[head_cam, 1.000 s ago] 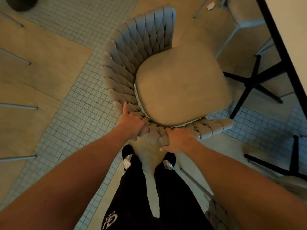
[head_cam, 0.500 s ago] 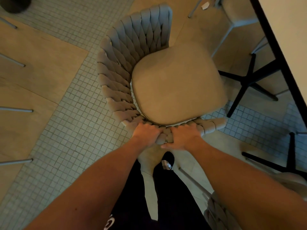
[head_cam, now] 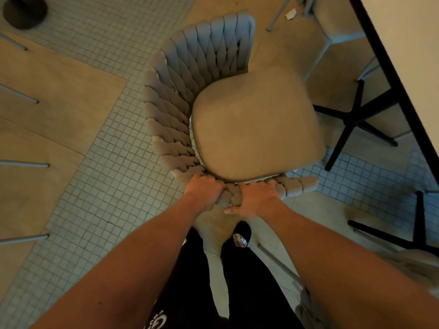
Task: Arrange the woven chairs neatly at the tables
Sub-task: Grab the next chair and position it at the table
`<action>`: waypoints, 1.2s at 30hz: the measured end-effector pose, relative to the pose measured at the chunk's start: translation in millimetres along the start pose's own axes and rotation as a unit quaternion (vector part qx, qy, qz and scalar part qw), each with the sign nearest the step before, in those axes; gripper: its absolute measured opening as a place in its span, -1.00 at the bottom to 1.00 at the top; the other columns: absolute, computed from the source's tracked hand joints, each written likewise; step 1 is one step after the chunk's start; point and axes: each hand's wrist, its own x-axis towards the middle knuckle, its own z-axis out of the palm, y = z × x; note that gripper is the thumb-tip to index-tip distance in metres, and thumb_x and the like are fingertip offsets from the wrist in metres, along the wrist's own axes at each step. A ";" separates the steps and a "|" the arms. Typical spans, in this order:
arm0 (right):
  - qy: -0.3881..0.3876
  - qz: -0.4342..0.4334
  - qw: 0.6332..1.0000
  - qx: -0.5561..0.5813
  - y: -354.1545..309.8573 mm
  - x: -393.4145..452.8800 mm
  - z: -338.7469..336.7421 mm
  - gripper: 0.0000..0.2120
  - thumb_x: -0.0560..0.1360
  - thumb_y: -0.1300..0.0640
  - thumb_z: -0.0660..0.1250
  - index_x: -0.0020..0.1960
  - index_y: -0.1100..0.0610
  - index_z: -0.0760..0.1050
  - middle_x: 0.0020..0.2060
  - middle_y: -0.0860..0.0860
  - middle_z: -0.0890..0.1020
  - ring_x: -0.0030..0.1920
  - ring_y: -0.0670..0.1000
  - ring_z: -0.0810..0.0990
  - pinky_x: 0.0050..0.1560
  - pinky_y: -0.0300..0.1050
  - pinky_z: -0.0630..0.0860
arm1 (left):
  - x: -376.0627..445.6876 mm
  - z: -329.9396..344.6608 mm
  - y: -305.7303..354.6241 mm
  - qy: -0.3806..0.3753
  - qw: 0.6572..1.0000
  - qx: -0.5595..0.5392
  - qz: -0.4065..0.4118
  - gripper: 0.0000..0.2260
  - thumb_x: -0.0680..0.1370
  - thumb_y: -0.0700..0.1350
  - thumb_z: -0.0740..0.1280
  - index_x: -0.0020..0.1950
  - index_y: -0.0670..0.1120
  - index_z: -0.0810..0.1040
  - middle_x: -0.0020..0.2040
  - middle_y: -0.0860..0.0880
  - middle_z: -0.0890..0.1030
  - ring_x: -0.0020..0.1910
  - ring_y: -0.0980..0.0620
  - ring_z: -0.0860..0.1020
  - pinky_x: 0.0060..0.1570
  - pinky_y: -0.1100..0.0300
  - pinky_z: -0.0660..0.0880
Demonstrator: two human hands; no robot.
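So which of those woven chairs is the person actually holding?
The grey woven chair with the beige seat cushion in the middle: both the left hand and right hand grip its braided rim. Other chairs stand untouched.

We've got the woven chair [head_cam: 213, 103] right before us, both hands on its near rim, left hand [head_cam: 206, 193] beside right hand [head_cam: 255, 199]; the table [head_cam: 403, 55] stands right, another chair [head_cam: 337, 17] behind.

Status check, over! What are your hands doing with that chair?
Left hand and right hand both gripping beige woven chair's rim. Black cross-shaped table base close ahead on right.
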 end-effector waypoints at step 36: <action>0.124 0.189 0.921 0.318 -96.5 -5.2 -112.9 -0.13 0.47 -0.53 0.17 0.56 0.04 0.20 0.50 0.11 0.38 0.50 0.21 0.30 0.42 0.34 0.21 | 12.5 -122.2 -190.0 0.058 0.993 0.033 0.098 -0.34 0.56 0.37 0.15 0.54 0.02 0.29 0.46 -0.08 0.41 0.42 -0.15 0.36 0.38 -0.14 0.29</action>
